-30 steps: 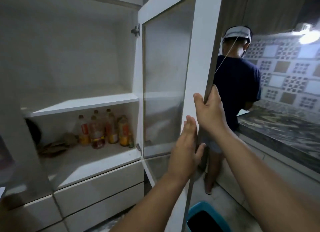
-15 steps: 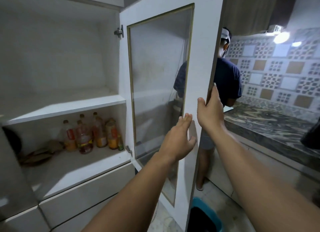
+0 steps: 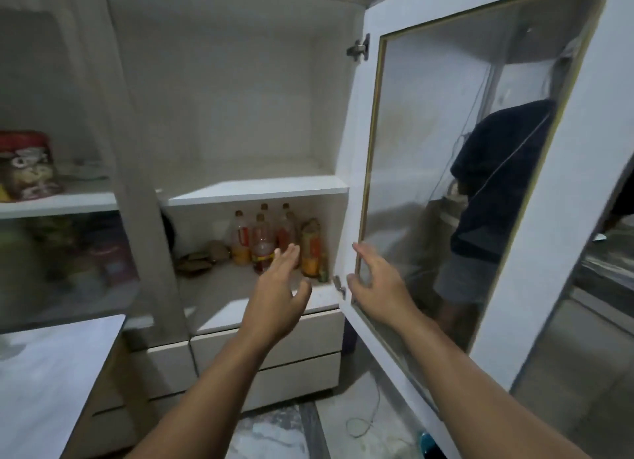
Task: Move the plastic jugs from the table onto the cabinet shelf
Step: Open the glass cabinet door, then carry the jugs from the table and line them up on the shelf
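A: What has changed in the last second?

B: Both hands have let go of the cabinet door (image 3: 487,170); a moment ago the right hand gripped its free edge and the left lay flat on its frame; now the door stands swung wide, to the right of the right hand, and neither hand touches it.

A: What does that mean for the jugs?

B: The opening step looks done, I judge; the upper cabinet shelf (image 3: 257,187), above and beyond both hands, is bare and reachable; the lower shelf just past the left hand's fingertips already holds a cluster of bottles (image 3: 271,239).

A: Where are the jugs themselves?

B: Not in view; only a corner of the table (image 3: 51,373) shows, low and to the left of the left forearm, and nothing stands on that part; so no jug has been moved yet, as far as I can see.

A: How are the hands held?

B: The left hand (image 3: 279,294) reaches forward, palm turned inward, fingers spread and loose, holding nothing; the right hand (image 3: 375,287) hangs just in front of the door's glass near its lower hinge (image 3: 339,285), fingers slack and parted, equally empty; both forearms stretch out ahead, roughly parallel.

A: Anything else nearby?

B: Another person (image 3: 494,198) shows through the glass, beyond the right hand; next, I expect a turn leftward to the table.
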